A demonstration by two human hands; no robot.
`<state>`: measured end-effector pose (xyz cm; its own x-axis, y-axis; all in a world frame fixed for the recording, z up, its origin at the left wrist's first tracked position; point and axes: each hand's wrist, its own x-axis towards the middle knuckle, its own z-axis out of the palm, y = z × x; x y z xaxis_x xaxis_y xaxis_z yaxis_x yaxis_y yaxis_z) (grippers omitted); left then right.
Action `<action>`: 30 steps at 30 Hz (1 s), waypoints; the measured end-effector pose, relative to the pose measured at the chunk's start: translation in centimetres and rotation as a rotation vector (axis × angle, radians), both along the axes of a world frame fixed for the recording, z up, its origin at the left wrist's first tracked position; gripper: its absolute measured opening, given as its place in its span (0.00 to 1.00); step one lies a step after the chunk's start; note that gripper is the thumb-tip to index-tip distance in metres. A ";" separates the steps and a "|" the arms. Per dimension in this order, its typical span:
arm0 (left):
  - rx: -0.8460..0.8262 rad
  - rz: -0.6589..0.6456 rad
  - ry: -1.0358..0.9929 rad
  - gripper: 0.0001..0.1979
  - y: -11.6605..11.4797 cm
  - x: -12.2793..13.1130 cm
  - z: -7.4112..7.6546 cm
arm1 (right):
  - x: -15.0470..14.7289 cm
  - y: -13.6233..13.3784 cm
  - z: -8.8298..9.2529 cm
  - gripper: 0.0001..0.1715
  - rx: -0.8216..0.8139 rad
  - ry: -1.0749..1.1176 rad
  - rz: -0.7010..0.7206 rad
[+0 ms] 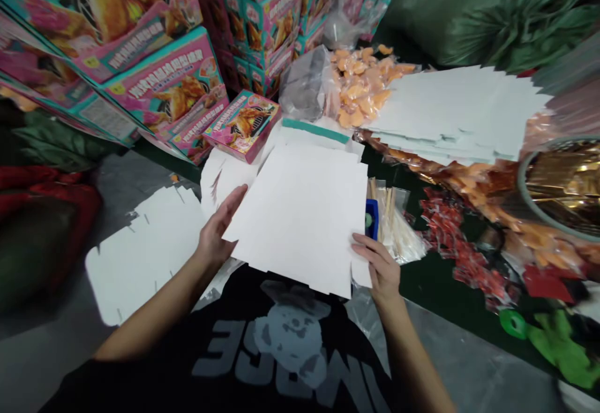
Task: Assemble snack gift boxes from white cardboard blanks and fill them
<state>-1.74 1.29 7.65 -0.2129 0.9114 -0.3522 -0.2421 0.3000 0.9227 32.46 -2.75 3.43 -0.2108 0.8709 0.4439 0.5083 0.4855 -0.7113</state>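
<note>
- The person's black T-shirt (281, 344) sits closest, below the work.
- The left hand (218, 232) is open, fingers spread, with its palm side against the left edge of a white card blank (295, 213).
- The right hand (379, 269) is loosely curled, fingers lying on the blank's lower right corner; the thumb is hidden, so I cannot tell whether it pinches.
- The blank lies between the hands, above the near edge of the green counter (422, 294). It looks light, thin and fairly stiff, yet likely to bend if held at one point. Its opposite edges look the best place to take hold, with both hands.
- Under it lies a white sheet with a teal strip (314, 130).
- To the left, another die-cut blank (145, 250) lies on the grey floor (112, 182).
- Right of the right hand are a blue object (372, 218), wooden sticks in a clear bag (394, 219) and red sachets (454, 232).
- Beyond lie a stack of white blanks (450, 113) and a bag of orange pieces (360, 82).
- A small printed box (244, 125) stands before taller printed cartons (159, 88).
- A green sack (487, 13) fills the far corner.
</note>
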 end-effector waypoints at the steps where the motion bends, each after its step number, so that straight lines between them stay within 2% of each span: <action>1: 0.054 -0.008 0.021 0.30 -0.7 -0.1 0.0 | 0.0 0.1 0.1 0.18 -0.023 0.021 0.000; 4: 0.162 -0.045 0.143 0.26 -2.2 -0.6 -0.6 | -0.1 0.2 -0.1 0.16 -0.129 0.156 -0.034; 6: 0.271 -0.083 0.228 0.19 -2.2 -1.1 -1.2 | -0.3 0.2 -0.5 0.11 -0.202 0.335 -0.084; 8: 0.457 -0.183 0.274 0.12 -1.4 -1.3 -1.4 | -0.5 0.4 -0.8 0.09 -0.264 0.530 -0.141; 11: 0.708 -0.415 0.286 0.11 0.3 -0.8 -0.7 | -0.8 0.7 -0.7 0.09 -0.326 0.683 -0.192; 14: 0.774 -0.480 0.413 0.04 1.2 0.1 0.1 | -1.3 0.6 -0.4 0.00 -0.267 0.579 -0.263; 16: 0.834 -0.477 0.602 0.07 1.2 0.2 -0.3 | -1.7 0.1 -0.7 0.06 -0.152 0.353 -0.270; 19: 1.004 -0.573 0.878 0.11 0.6 -0.9 -2.3 | -1.9 -1.2 -2.1 0.09 0.091 -0.017 -0.129; 21: 1.089 -0.681 0.980 0.14 0.0 -2.4 -4.1 | -1.6 -2.2 -3.4 0.13 0.209 -0.165 -0.025; 24: 1.110 -0.870 1.062 0.22 -1.0 -4.5 -6.0 | -1.0 -3.2 -4.3 0.17 0.225 -0.238 0.052; 27: 1.122 -0.946 1.125 0.25 -1.3 -5.6 -6.3 | -0.7 -2.7 -3.2 0.18 0.185 -0.207 0.011; 30: 1.161 -0.863 1.180 0.25 -0.1 -5.7 -5.4 | -1.1 -0.2 -0.7 0.17 0.153 -0.144 -0.116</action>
